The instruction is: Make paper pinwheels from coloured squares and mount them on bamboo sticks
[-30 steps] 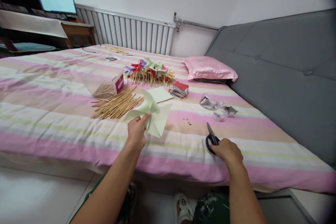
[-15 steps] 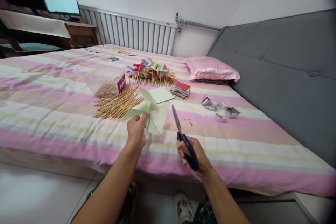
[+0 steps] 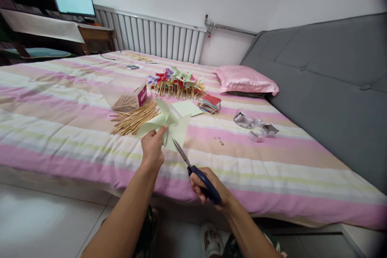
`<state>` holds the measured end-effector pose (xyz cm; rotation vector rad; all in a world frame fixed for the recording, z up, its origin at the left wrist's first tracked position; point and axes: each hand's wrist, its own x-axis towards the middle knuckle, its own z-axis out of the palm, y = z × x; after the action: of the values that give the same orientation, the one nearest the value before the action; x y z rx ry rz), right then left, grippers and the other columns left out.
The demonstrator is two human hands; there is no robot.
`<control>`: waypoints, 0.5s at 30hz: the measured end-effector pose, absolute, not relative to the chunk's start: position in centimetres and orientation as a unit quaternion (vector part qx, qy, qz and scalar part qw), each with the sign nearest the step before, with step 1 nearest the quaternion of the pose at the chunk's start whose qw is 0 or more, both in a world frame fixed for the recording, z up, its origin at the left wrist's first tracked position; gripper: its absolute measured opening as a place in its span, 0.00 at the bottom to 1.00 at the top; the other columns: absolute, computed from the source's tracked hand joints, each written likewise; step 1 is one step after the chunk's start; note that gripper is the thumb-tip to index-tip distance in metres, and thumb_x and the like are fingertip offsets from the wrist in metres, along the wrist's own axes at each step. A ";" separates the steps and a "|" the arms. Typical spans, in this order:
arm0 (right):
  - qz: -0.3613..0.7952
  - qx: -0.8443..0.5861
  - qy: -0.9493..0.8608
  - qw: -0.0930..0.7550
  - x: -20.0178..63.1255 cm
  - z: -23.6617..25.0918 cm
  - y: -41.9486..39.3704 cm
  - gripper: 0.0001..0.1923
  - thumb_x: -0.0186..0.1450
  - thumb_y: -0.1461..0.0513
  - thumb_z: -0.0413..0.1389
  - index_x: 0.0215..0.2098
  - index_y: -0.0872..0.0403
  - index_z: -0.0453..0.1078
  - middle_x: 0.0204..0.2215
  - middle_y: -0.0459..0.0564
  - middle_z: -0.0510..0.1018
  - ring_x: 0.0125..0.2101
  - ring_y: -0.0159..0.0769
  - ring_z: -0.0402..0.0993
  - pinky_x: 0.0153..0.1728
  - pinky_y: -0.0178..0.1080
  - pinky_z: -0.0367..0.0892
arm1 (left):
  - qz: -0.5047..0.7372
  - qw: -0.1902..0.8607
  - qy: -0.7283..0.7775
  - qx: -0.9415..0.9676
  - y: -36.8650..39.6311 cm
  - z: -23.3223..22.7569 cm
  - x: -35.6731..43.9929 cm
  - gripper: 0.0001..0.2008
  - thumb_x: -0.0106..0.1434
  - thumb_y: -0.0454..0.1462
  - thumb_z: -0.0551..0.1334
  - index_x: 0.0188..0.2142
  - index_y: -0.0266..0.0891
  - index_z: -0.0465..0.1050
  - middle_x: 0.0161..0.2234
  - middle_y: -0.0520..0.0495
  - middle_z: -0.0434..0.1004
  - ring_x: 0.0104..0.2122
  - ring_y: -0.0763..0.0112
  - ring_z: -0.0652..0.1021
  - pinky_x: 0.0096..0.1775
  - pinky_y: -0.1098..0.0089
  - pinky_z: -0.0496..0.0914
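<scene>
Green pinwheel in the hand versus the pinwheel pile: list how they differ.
The green pinwheel is single, stickless, and held up by the left hand; the pinwheel pile is many-coloured, mounted on sticks, and lying on the bed. Both are folded paper.

The left hand (image 3: 152,149) covers the pale green paper pinwheel's (image 3: 169,123) centre. Beside the pinwheel, the scissors' (image 3: 193,171) blade tips meet the paper; contact unclear. Small studs (image 3: 219,140) right of it: indistinguishable.
</scene>
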<state>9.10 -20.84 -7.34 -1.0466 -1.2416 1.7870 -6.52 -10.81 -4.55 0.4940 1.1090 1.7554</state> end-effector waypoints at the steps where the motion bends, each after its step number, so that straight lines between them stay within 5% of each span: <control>1: 0.692 -0.415 -0.477 0.349 9.1 -7.3 -20.8 0.20 0.56 0.48 0.58 0.22 0.56 0.62 0.13 0.38 0.62 0.11 0.20 0.55 0.11 0.26 0.49 | 0.721 0.483 0.454 0.202 -10.8 -4.5 -6.6 0.10 0.38 0.33 0.69 0.24 0.34 0.75 0.23 0.52 0.76 0.25 0.75 0.74 0.28 0.75 0.66; 15: 0.695 -0.445 -0.451 0.340 9.4 -7.2 -20.7 0.24 0.53 0.44 0.59 0.23 0.57 0.63 0.12 0.38 0.62 0.11 0.20 0.54 0.11 0.25 0.52 | 0.724 0.491 0.441 0.199 -10.6 -4.6 -7.0 0.11 0.39 0.32 0.70 0.25 0.34 0.75 0.23 0.51 0.76 0.24 0.73 0.74 0.30 0.72 0.70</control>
<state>9.39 -20.66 -7.25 -1.1592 -1.1729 1.8095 -7.03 -10.62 -4.62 0.4827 1.0701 1.7586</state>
